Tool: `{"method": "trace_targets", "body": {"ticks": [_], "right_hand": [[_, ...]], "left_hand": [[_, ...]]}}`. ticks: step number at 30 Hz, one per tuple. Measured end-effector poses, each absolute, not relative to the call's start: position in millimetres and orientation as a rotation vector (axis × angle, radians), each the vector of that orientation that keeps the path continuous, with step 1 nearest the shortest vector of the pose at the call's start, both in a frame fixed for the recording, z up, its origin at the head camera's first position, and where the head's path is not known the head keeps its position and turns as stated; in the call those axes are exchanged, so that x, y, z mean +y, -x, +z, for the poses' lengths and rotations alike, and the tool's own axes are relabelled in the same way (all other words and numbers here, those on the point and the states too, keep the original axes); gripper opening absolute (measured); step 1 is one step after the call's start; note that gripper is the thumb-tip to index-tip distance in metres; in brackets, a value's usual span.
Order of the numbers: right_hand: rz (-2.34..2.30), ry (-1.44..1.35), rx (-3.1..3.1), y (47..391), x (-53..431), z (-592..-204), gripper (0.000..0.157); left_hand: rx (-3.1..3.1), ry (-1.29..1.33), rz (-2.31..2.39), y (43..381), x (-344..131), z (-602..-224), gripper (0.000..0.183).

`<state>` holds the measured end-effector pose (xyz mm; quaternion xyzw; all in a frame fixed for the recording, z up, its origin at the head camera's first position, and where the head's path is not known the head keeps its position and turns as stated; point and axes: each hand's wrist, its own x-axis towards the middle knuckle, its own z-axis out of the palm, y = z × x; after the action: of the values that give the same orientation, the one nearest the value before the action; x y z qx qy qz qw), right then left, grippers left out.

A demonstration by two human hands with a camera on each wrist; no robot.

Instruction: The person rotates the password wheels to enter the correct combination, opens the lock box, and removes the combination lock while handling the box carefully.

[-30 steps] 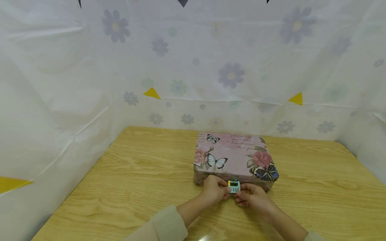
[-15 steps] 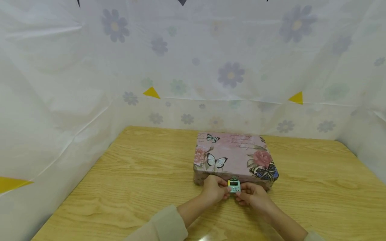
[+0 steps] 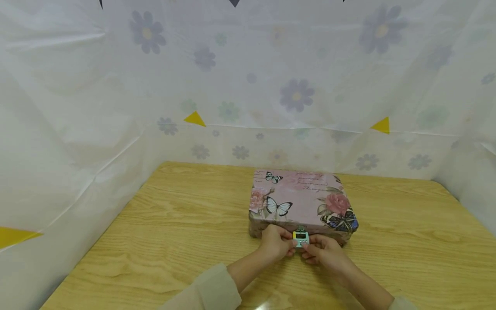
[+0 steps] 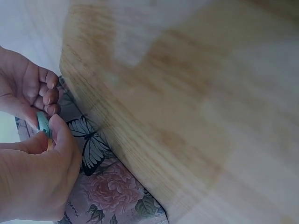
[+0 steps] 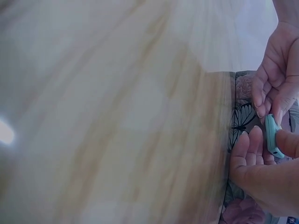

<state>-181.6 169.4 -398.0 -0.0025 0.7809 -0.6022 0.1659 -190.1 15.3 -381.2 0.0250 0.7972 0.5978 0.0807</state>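
Observation:
A small teal combination padlock (image 3: 301, 239) with a yellow left edge hangs at the front latch (image 3: 301, 230) of a pink box with a flower and butterfly print (image 3: 298, 198). My left hand (image 3: 274, 244) pinches the padlock's left side between thumb and fingers. From the other side my right hand (image 3: 328, 254) grips it, the thumb lying on the lower right of its face near the dials. In the right wrist view the padlock (image 5: 272, 135) shows edge-on between both hands. The left wrist view has its teal edge (image 4: 44, 123) partly covered by fingers.
The box stands shut on a wood-grain table (image 3: 186, 224). White flowered sheeting (image 3: 248, 94) rises behind the table and along its sides, with yellow triangles (image 3: 195, 119) stuck on it.
My right thumb has shifted slightly upward over the padlock's dials, which look different from before. Both hands keep their hold and the box stays in place.

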Motion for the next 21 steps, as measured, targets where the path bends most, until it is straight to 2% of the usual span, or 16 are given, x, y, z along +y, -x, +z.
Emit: {"method": "trace_targets", "body": {"ticks": [5, 21], "right_hand": [[-1.707, 0.008, 2.226, 181.0, 167.3, -397.4, 0.028], [-1.693, 0.020, 2.229, 180.7, 165.8, -397.2, 0.031]], "left_hand": [[2.386, -0.061, 1.774, 189.8, 15.1, -379.7, 0.005], [2.405, -0.086, 1.774, 190.1, 15.7, -379.9, 0.005]]}}
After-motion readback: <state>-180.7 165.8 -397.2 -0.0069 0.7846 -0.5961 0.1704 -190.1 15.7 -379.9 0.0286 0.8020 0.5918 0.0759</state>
